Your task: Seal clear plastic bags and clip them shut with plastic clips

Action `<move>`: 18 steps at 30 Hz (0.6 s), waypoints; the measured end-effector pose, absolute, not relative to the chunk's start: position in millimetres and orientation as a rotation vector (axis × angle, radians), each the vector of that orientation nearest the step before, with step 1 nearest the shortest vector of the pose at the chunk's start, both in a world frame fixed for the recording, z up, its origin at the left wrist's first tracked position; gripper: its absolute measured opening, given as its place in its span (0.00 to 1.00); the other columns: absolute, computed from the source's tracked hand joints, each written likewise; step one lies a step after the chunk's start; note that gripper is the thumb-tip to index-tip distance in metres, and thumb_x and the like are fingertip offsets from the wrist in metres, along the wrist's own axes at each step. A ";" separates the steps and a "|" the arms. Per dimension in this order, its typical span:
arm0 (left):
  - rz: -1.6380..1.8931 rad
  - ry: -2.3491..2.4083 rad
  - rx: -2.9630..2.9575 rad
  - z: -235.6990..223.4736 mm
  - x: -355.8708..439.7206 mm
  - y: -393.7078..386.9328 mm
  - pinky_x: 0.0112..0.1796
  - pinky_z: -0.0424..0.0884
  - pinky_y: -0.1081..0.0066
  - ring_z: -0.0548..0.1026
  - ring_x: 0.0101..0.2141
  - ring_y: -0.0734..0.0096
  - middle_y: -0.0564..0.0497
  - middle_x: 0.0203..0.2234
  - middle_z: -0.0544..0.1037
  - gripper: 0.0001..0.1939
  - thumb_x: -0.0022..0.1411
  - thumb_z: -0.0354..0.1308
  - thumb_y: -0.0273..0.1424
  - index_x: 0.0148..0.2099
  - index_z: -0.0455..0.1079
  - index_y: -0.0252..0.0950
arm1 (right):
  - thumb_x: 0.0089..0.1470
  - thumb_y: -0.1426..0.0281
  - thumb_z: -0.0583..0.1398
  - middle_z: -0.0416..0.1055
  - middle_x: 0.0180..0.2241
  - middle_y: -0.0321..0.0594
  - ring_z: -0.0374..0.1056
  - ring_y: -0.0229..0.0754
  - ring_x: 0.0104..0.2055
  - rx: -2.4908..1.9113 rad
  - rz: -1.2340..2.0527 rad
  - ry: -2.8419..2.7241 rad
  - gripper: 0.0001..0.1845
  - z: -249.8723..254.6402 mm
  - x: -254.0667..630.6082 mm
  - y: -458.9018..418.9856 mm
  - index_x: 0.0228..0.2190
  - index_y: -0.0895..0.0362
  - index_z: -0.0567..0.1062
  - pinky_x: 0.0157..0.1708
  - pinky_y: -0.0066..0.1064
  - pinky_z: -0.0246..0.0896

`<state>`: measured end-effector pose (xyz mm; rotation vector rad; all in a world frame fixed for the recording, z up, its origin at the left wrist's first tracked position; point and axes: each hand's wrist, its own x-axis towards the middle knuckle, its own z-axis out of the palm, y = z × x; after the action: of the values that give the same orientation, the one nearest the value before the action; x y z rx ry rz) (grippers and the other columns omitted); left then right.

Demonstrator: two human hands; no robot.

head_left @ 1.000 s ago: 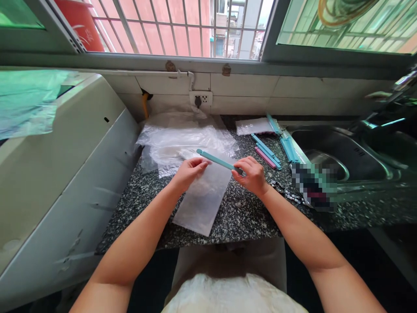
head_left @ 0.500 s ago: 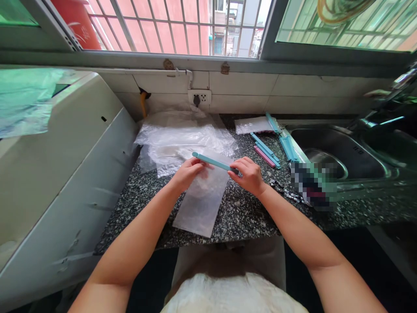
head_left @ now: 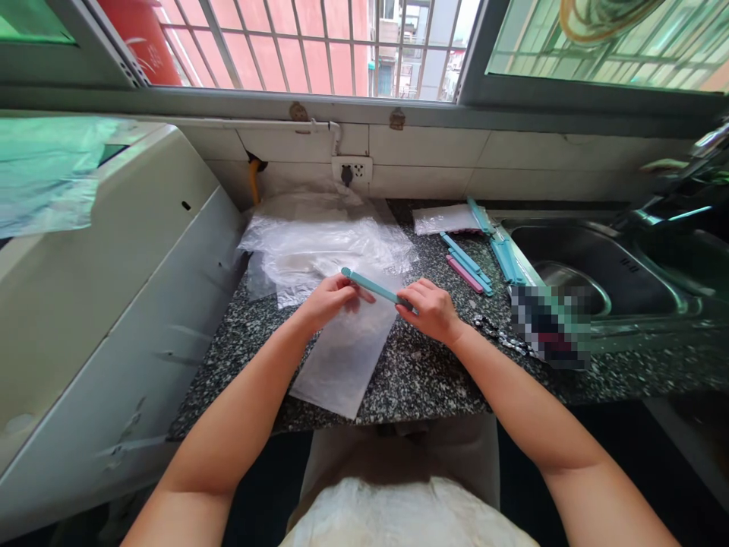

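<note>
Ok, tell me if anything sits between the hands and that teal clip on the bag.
Nothing visible does. The left hand and right hand already pinch the teal clip at its two ends, across the top of the clear bag.

Speckled granite counter (head_left: 433, 380), clear bags (head_left: 319, 243) (crumpled), sealing clips (head_left: 467, 266)

- teal clip (head_left: 373, 287) in my hands
- clear frosted bag (head_left: 342, 357) under it
- counter (head_left: 433, 380) black-and-white speckled
- far right: teal clips (head_left: 501, 251), one pink clip (head_left: 462, 274)
- far clear plastic heap (head_left: 319, 243)
- steel-grey sink (head_left: 598, 266)
</note>
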<state>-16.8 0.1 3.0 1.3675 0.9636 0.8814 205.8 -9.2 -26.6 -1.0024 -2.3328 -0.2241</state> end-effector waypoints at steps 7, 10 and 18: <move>0.818 0.985 1.383 2.8 -17.2 1.5 0.21 0.59 0.75 0.62 0.18 0.79 0.50 0.19 0.74 0.08 0.48 0.51 0.27 0.25 0.71 0.32 | 0.54 0.70 0.54 0.73 0.28 0.42 0.64 0.42 0.32 -0.981 -0.187 -2.407 0.07 -30.1 203.3 -11.7 0.32 0.58 0.72 0.33 0.31 0.58; 0.801 0.968 1.410 2.6 -17.3 1.2 0.22 0.59 0.75 0.62 0.19 0.79 0.51 0.18 0.72 0.07 0.48 0.52 0.28 0.26 0.71 0.32 | 0.54 0.70 0.54 0.73 0.29 0.42 0.65 0.41 0.32 -0.993 -0.199 -2.421 0.07 -32.0 203.5 -11.5 0.33 0.58 0.72 0.33 0.30 0.58; 0.801 0.894 1.492 -4.3 -21.6 2.8 0.24 0.59 0.75 0.63 0.21 0.78 0.52 0.18 0.70 0.18 0.55 0.55 0.42 0.30 0.73 0.30 | 0.53 0.71 0.55 0.71 0.26 0.41 0.64 0.41 0.31 -0.981 -0.316 -2.436 0.06 -34.4 204.0 -10.4 0.31 0.58 0.72 0.31 0.29 0.55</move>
<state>-21.6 2.8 -4.3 1.4920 0.8936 0.8006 204.0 -10.4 -34.4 -0.9810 -2.4360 -0.3165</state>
